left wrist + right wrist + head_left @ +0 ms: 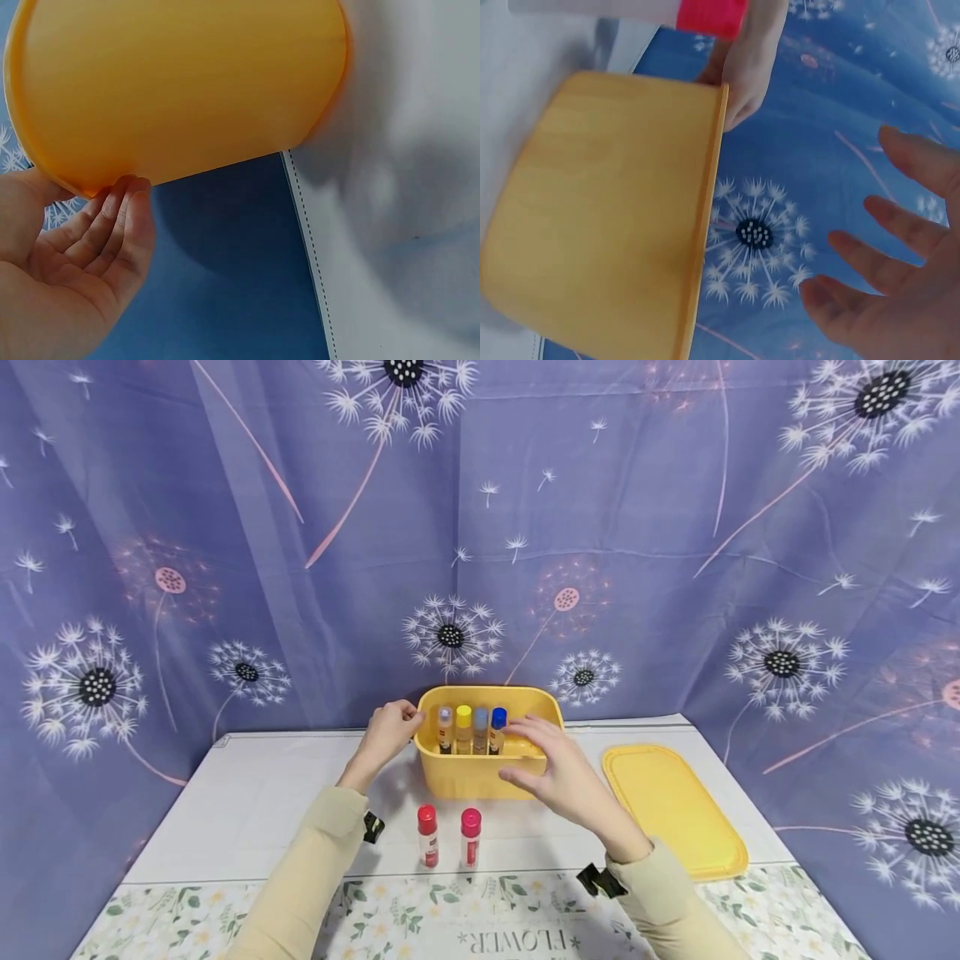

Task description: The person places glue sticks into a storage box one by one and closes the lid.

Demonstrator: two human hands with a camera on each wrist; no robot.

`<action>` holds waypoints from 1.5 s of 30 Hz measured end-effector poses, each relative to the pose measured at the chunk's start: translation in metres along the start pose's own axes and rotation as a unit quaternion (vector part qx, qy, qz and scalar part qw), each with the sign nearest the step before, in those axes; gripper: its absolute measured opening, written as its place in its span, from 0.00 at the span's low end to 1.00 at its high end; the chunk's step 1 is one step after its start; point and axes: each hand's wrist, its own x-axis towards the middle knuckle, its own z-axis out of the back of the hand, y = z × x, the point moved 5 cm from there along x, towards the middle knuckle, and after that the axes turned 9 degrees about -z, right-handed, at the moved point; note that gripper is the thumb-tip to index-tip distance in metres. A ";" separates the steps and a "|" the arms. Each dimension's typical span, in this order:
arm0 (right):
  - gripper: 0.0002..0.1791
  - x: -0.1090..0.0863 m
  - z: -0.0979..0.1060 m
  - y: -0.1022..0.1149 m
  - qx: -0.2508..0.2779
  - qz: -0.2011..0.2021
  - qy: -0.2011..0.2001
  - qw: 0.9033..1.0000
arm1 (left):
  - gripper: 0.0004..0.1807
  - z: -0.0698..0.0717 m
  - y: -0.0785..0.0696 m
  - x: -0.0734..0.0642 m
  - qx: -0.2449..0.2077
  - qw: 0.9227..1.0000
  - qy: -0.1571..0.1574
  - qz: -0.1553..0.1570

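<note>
A yellow plastic box (480, 778) stands near the back of the table. At its left end, my left hand (387, 732) grips the rim between thumb and fingers; the left wrist view shows the fingertips against the outer wall (187, 90). My right hand (558, 768) hovers over the front right of the box with spread fingers and holds nothing. Inside the box, several small clear bottles stand in a row, among them one with a yellow cap (464, 727) and one with a dark blue cap (498, 731).
In front of the box stand a red-capped bottle (427, 837) and a pink-capped bottle (470, 839). A yellow lid (675, 810) lies flat to the right. Behind the table hangs a blue dandelion-print curtain (495, 527). A floral cloth (420, 910) covers the front edge.
</note>
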 end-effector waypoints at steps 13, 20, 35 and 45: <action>0.31 -0.036 -0.036 0.009 0.044 0.077 0.080 0.993 | 0.12 0.000 -0.002 -0.001 0.001 1.000 0.004 -0.003; 0.29 -0.040 -0.060 -0.002 0.085 0.066 0.120 0.987 | 0.12 0.000 -0.001 -0.002 0.000 1.000 0.006 0.003; 0.26 -0.040 -0.093 -0.024 0.114 -0.028 0.148 0.982 | 0.12 -0.001 -0.001 0.000 0.001 1.000 0.009 0.008; 0.17 -0.038 -0.101 -0.029 0.130 -0.062 0.146 0.979 | 0.12 -0.001 -0.002 0.000 0.001 1.000 0.010 0.005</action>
